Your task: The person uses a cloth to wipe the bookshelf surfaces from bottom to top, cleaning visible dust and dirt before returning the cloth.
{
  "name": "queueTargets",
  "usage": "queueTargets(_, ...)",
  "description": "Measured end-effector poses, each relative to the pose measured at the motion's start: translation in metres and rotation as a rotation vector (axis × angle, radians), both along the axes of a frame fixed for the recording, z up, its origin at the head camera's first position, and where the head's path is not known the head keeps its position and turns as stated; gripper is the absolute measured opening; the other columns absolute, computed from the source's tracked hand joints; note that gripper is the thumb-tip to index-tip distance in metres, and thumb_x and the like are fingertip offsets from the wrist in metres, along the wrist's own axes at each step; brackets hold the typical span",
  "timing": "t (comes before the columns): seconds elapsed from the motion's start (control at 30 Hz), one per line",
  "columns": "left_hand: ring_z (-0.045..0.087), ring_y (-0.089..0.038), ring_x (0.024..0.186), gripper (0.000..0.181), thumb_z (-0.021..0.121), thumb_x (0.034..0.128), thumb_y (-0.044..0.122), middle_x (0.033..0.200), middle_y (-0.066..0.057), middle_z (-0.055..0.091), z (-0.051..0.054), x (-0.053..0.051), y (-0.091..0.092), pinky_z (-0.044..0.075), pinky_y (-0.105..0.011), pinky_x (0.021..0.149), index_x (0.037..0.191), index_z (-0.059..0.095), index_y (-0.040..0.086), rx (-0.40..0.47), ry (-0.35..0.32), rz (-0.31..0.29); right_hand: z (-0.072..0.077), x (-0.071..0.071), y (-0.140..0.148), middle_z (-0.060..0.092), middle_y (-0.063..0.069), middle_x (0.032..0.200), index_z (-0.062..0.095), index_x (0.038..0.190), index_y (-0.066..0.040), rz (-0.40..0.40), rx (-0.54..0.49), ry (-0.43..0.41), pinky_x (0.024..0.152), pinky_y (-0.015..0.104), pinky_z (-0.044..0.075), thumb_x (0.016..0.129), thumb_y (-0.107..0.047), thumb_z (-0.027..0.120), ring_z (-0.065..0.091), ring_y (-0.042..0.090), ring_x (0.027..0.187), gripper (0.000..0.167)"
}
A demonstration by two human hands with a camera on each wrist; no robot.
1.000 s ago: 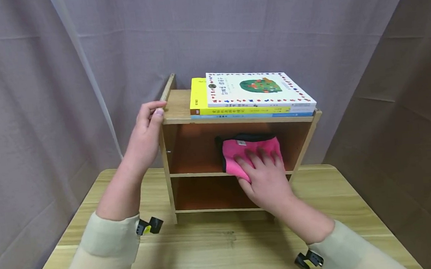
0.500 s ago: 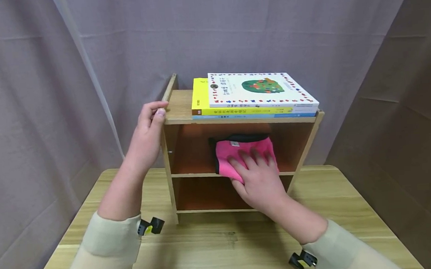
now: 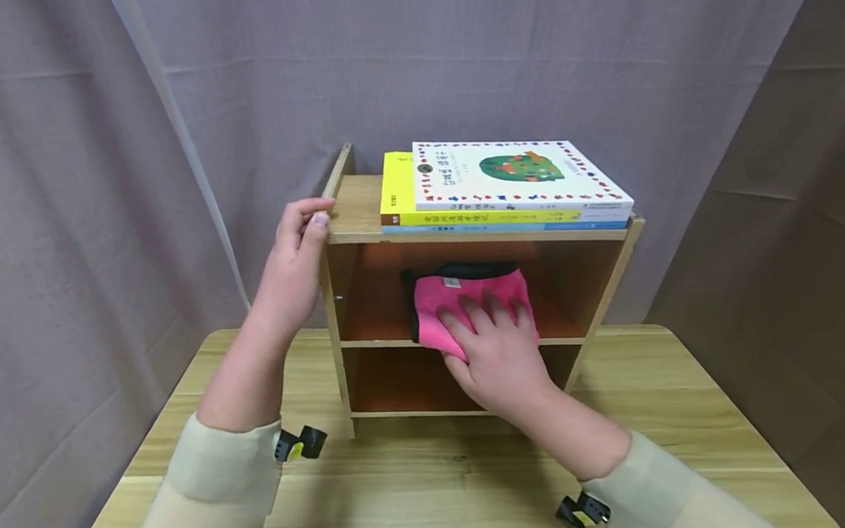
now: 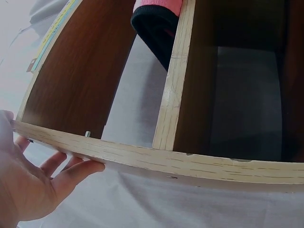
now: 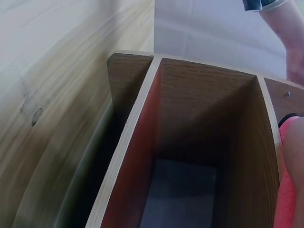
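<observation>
A small wooden bookshelf (image 3: 464,339) stands on the table. My left hand (image 3: 292,265) grips its upper left corner; in the left wrist view the fingers (image 4: 78,175) lie along the outer face of the side panel. In the middle compartment a pink cloth (image 3: 436,300) with a black edge and a small white tag lies on the shelf board. My right hand (image 3: 498,353) rests on this cloth with its fingers spread, pressing it down. In the right wrist view only part of the cloth (image 5: 286,199) shows at the right edge.
Several stacked books (image 3: 519,177), a white one uppermost over yellow and blue ones, lie on the bookshelf's top. A lower compartment (image 3: 408,379) opens below the cloth. The wooden table (image 3: 409,494) extends in front, and grey curtains (image 3: 452,57) hang behind and at the sides.
My right hand has slid the pink cloth leftward along the shelf board. The left hand keeps its hold on the corner; the whole head view has shifted slightly.
</observation>
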State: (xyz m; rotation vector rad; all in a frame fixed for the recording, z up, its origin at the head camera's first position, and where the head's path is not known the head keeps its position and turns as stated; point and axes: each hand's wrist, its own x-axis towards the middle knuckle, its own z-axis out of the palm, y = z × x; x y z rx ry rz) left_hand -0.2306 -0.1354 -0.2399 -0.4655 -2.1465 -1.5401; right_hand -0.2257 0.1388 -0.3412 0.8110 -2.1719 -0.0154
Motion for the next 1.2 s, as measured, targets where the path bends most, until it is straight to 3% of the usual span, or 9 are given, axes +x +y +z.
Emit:
queueTargets(0.77, 0.042, -0.021, 0.127, 0.042, 0.038, 0.1066, 0.040, 0.139, -0.008, 0.043, -0.003, -0.002, -0.001, 0.031, -0.043, 0.111, 0.139, 0.045, 0.014, -0.005, 0.017, 0.012, -0.001, 0.004, -0.040, 0.056, 0.014, 0.131, 0.055, 0.137, -0.020, -0.025, 0.041, -0.021, 0.093, 0.065, 0.040, 0.089, -0.040, 0.062, 0.050, 0.040, 0.120, 0.052)
queueTargets(1.2, 0.044, -0.020, 0.126, 0.041, 0.039, 0.1065, 0.038, 0.137, -0.008, 0.045, -0.003, -0.002, 0.000, 0.032, -0.041, 0.111, 0.138, 0.046, 0.013, 0.008, 0.021, 0.016, -0.001, 0.004, -0.059, 0.057, 0.013, 0.127, 0.057, 0.133, -0.020, -0.016, 0.049, 0.033, 0.092, 0.064, 0.041, 0.088, -0.039, 0.064, 0.052, 0.040, 0.117, 0.050)
